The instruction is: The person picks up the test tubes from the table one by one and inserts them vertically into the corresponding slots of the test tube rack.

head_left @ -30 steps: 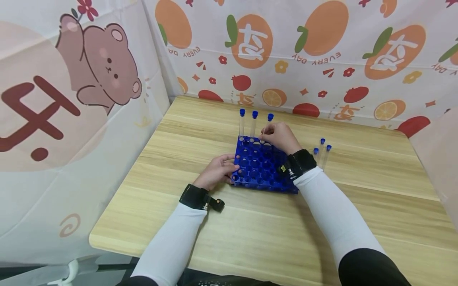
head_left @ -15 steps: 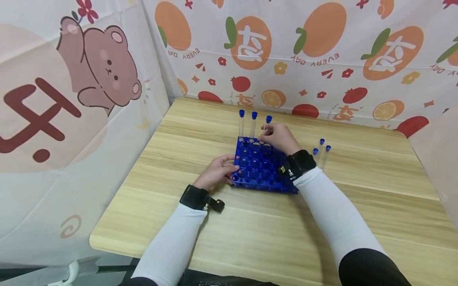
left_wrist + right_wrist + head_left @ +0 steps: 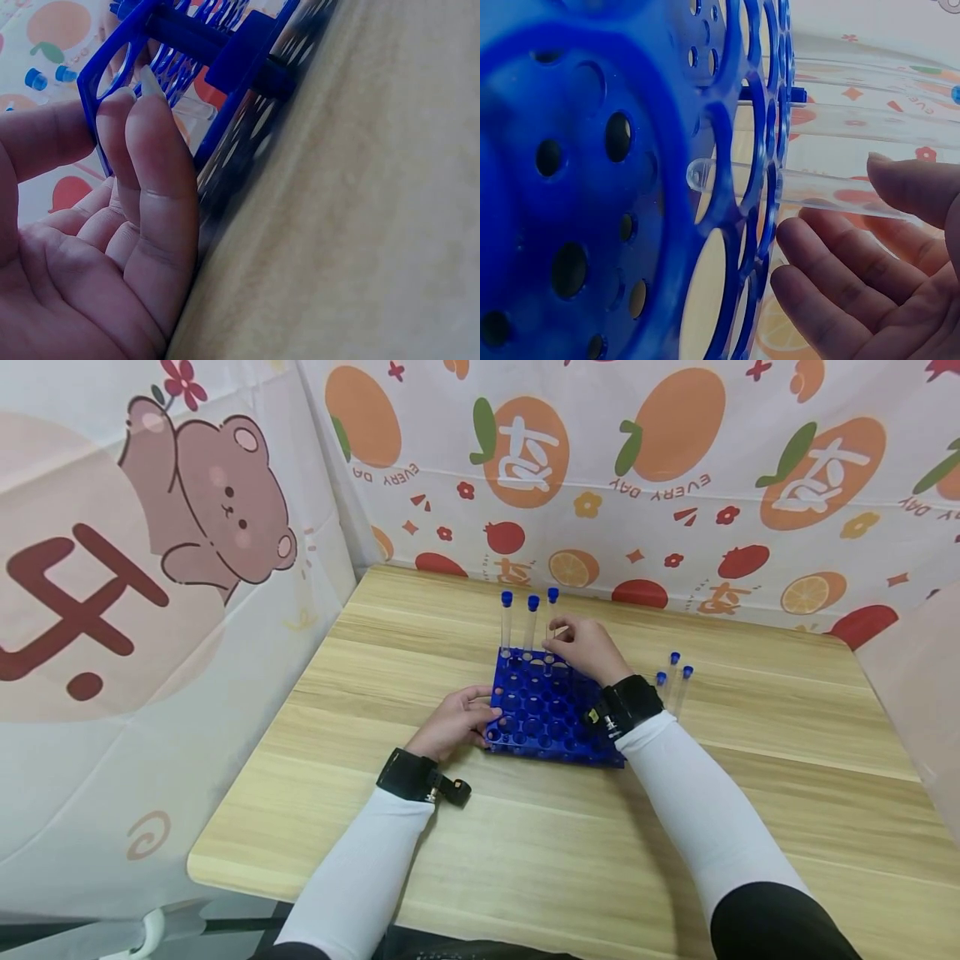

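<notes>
A blue test tube rack (image 3: 534, 714) stands on the table with rows of round holes in its top. My left hand (image 3: 452, 720) grips its left end, thumb on one side of the end frame and fingertips (image 3: 154, 124) on the other. At the back row, my right hand (image 3: 588, 647) pinches a clear, blue-capped test tube (image 3: 551, 620) upright. In the right wrist view, the rounded bottom of this test tube (image 3: 817, 189) passes through a hole in the top plate. Two more capped test tubes (image 3: 506, 625) (image 3: 530, 627) stand in the back row to its left.
Several capped test tubes (image 3: 682, 692) stand to the right of the rack, partly hidden by the right forearm. A fruit-print cloth (image 3: 630, 535) hangs behind the wooden table (image 3: 510, 852), and a bear-print cloth (image 3: 225, 518) hangs at the left.
The test tube in my right hand has gone from leaning right to nearly upright, its cap shifting left, and its lower end now shows in a back-row hole. My left hand stays on the rack.
</notes>
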The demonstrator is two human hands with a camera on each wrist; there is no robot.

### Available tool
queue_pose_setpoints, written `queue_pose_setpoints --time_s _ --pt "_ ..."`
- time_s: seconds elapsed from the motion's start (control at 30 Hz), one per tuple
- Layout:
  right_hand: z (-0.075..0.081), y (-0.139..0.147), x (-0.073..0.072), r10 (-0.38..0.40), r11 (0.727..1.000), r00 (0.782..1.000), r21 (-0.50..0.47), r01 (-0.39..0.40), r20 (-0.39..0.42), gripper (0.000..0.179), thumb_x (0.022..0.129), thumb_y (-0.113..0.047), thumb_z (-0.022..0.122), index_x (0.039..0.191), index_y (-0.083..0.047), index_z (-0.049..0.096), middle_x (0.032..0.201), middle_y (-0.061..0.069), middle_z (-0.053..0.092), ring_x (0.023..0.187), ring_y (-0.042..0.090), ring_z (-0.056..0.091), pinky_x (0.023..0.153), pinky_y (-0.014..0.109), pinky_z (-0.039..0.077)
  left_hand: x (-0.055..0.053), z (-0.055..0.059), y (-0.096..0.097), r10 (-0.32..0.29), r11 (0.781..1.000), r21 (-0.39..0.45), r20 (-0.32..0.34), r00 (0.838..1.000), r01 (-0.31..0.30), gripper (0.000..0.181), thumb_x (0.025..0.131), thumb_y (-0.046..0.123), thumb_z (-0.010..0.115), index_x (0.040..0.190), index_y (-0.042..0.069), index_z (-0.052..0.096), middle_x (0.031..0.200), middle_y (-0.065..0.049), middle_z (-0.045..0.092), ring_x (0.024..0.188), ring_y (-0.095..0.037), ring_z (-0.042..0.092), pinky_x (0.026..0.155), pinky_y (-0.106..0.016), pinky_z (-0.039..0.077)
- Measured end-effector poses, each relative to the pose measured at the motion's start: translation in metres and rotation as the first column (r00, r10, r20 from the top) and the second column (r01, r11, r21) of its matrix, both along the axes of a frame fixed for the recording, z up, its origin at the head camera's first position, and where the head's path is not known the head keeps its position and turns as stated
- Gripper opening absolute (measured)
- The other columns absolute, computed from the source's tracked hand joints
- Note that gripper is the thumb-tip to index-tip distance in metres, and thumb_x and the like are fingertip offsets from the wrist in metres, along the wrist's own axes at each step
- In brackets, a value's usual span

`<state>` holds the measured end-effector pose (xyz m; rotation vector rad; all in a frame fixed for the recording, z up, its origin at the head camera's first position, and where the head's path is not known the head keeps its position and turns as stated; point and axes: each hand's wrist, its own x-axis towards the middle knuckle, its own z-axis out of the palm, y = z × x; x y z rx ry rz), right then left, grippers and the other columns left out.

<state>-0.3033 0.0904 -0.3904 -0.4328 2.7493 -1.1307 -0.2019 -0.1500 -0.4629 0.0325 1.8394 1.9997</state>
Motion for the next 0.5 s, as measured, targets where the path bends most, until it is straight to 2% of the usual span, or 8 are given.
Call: queue_pose_setpoints --time_s 0.23,0.5 --pt "-0.002 0.0012 -0.0004 0.003 0.999 1.0 -0.051 -0.003 -0.001 0.019 0.093 -0.02 0.066 0.108 -0.009 0.061 0.101 0.013 0.071 0.091 0.024 0.068 0.08 0.04 0.057 -0.0005 -0.0021 -0.0001 0.003 1.0 0.005 0.007 1.0 -0.003 0.044 0.096 0.006 0.059 0.138 0.006 0.049 0.087 -0.001 0.071 0.059 -0.01 0.058 0.053 -0.025 0.055" --pt "-0.0029 0.0014 -0.0005 -0.001 0.997 1.0 -0.072 0.0 -0.011 0.018 0.09 -0.018 0.067 0.105 -0.01 0.06 0.099 0.012 0.071 0.09 0.024 0.068 0.08 0.04 0.057 0.0009 0.0005 -0.0002 0.001 1.0 -0.005 -0.004 1.0 -0.001 0.044 0.096 0.006 0.059 0.139 0.006 0.048 0.088 0.001 0.071 0.06 -0.01 0.058 0.053 -0.025 0.055"
